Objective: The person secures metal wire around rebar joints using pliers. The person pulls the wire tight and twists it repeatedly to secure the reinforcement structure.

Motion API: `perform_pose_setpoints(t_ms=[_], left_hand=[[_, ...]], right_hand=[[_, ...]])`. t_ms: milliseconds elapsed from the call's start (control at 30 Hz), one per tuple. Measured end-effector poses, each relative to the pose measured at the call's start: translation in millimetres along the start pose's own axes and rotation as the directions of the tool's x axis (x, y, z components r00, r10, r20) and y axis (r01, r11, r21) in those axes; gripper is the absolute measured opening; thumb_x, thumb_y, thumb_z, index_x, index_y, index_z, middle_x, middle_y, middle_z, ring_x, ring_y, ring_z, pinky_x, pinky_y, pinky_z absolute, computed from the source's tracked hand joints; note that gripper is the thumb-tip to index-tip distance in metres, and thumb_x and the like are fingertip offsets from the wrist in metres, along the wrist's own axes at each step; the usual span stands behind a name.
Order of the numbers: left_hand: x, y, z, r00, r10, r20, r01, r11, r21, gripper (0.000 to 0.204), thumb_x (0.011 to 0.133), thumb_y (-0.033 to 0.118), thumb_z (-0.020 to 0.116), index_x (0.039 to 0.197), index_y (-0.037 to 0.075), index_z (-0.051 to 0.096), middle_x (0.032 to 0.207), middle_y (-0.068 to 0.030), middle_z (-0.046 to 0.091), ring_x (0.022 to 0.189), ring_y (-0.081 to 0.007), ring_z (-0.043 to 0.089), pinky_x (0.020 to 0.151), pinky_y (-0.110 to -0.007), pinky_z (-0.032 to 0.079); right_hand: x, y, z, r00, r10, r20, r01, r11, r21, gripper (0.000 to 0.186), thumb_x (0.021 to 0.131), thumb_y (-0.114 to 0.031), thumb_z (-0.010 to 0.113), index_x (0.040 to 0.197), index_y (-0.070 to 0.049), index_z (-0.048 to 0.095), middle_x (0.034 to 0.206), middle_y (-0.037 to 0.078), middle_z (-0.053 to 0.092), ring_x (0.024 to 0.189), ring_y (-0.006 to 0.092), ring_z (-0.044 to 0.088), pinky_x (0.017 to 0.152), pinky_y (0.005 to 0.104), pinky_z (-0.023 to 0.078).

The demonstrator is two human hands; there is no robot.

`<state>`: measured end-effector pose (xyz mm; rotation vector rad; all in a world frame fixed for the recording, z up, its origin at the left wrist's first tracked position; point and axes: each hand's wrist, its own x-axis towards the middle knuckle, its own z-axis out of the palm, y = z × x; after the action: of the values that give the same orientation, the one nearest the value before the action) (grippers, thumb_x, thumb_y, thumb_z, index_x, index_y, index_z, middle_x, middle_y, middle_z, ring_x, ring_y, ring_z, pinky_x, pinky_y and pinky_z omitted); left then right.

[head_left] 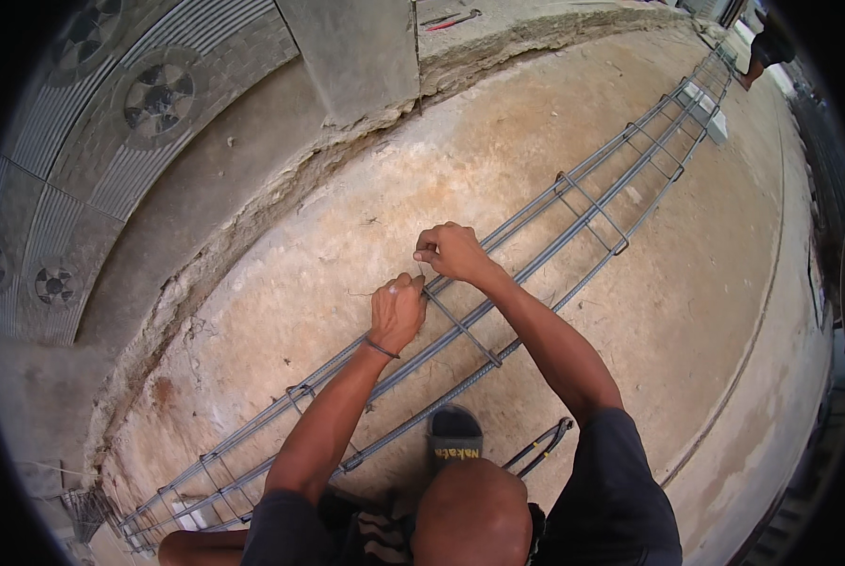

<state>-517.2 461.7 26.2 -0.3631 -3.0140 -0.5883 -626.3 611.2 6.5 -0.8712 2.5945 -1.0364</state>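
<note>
A long rebar cage lies diagonally over the ground, its steel bars joined by square stirrups. At its far-side bar, my left hand is closed by the corner of a stirrup, fingers pinched on thin tie wire. A loose wire end sticks out to the left of that hand. My right hand is just above and to the right, thumb and fingers pinched on the short length of tie wire between the hands. My fingers partly hide the joint.
Pincers with dark handles lie right of my sandalled foot. White blocks sit under the cage ends. A broken concrete edge runs along the left, with patterned paving beyond. Another person's leg shows far right.
</note>
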Motion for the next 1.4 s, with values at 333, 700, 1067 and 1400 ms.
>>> perform_pose_setpoints(t_ms=[333,700,1067,1400], left_hand=[[52.6,-36.2,-0.2,0.772,-0.191,0.606,0.519,0.74,-0.427,0.038,0.067,0.006,0.078,0.104,0.001,0.075,0.091,-0.0103,0.074,0.088,-0.0187,0.065,0.078,-0.034,0.05],[56.3,-39.6,-30.1,0.853,0.023,0.521,0.151,0.945,-0.289,0.027,0.072,0.011,0.074,0.098,0.004,0.076,0.087,-0.0154,0.073,0.079,-0.0278,0.07,0.074,-0.037,0.053],[29.2,-11.4,-58.3,0.735,0.645,0.209,-0.677,0.71,0.191,0.005,0.077,0.004,0.062,0.076,0.005,0.066,0.088,-0.0112,0.068,0.089,-0.0249,0.067,0.077,-0.041,0.051],[2.7,0.1,-5.3,0.925,-0.335,-0.18,0.16,0.773,-0.614,0.02,0.085,0.019,0.076,0.094,0.001,0.073,0.094,-0.0136,0.073,0.079,-0.0193,0.069,0.065,-0.031,0.054]], right_hand=[[-75.9,-21.2,-15.8,0.95,0.293,0.105,-0.3,0.952,0.057,0.023,0.081,-0.02,0.071,0.099,-0.004,0.072,0.1,0.02,0.07,0.096,0.0357,0.066,0.081,0.044,0.052],[-67.1,-24.1,5.5,0.994,0.108,0.004,-0.108,0.99,0.095,0.015,0.082,-0.015,0.068,0.093,-0.007,0.074,0.083,0.024,0.066,0.081,0.0414,0.065,0.073,0.0477,0.052],[-59.2,-38.2,-13.3,0.972,0.212,0.105,-0.225,0.965,0.136,0.02,0.079,-0.016,0.066,0.085,0.003,0.07,0.079,0.024,0.067,0.075,0.0413,0.065,0.069,0.0453,0.051],[-74.9,-37.7,4.7,0.926,0.361,-0.108,-0.313,0.897,0.311,0.024,0.083,-0.023,0.071,0.086,0.001,0.072,0.078,0.02,0.069,0.073,0.032,0.069,0.067,0.0393,0.052]])
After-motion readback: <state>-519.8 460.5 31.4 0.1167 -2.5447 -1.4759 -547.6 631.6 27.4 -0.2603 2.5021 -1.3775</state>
